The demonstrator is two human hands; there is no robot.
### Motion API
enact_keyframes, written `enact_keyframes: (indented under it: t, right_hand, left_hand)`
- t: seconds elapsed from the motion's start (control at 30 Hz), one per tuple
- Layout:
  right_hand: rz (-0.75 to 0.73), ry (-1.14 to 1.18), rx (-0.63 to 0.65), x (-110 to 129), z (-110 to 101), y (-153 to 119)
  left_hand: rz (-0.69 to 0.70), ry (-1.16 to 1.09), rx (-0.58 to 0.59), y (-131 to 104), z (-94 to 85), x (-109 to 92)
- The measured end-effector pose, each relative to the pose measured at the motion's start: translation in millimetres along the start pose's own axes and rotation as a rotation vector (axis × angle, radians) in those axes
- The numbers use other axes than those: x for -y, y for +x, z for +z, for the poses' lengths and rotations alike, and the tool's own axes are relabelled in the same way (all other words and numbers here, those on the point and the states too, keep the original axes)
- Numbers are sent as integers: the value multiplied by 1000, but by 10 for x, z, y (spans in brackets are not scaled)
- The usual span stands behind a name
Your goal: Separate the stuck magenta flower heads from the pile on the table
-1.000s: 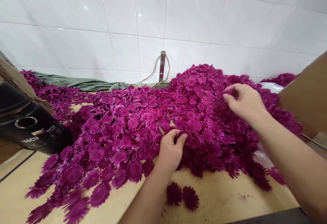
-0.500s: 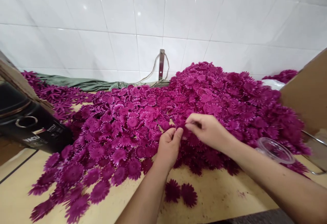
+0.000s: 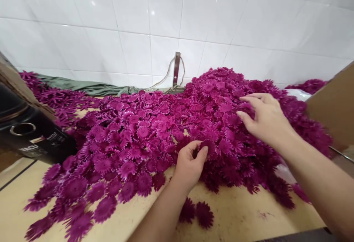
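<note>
Two hands work here, the left hand (image 3: 190,162) and the right hand (image 3: 265,118). One heap of magenta flower heads (image 3: 155,131), too many to count. Two loose flower heads (image 3: 196,212) lie apart.

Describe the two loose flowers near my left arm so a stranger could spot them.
Start at the big magenta flower pile on the tan table. Just below its front edge, right of the left hand's forearm, lie two dark purple flowers, side by side, apart from the heap.

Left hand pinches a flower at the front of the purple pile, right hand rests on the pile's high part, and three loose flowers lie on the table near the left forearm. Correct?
Not quite: the head view shows two loose flowers near the forearm, not three. The left hand does pinch a flower at the front of the pile, and the right hand rests on its high part, on the table.
</note>
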State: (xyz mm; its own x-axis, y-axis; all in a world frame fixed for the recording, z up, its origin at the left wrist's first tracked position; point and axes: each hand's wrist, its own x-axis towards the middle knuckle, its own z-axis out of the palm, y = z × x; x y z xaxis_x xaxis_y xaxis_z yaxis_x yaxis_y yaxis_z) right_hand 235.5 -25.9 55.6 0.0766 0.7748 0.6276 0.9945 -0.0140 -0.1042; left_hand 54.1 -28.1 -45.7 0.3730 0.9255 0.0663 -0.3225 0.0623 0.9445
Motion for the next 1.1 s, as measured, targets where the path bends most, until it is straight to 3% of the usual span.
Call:
enact_keyframes:
  t: [0.1,0.2,0.37,0.43,0.63,0.9,0.97,1.07,1.1]
  right_hand:
    - [-206,215,130,342,-19,-212]
    - [-296,364,276,581,42,-360]
    - [-157,590,576,622,191,-427]
    - [-121,626,609,587,208,-410]
    - [-30,419,317,457,181,-256]
    - [66,247,265,536,315,-85]
    - [129,190,178,443,288,21]
    - [393,17,-105,118,145,201]
    - [410,-8,-127,0,86,243]
  left_hand:
    - [-12,6,-40,9,-21,-8]
    - [2,67,-83,6,-53,-25]
    - [-2,60,-66,0,-59,-41]
    - [-33,41,-19,-6,-51,-50]
    - [56,161,12,-5,-16,-58]
    - [111,208,-73,57,-31,33]
    - [151,249,-89,26,-54,33]
    - [203,343,-109,-23,-58,33]
    - [203,350,-105,-30,-47,35]
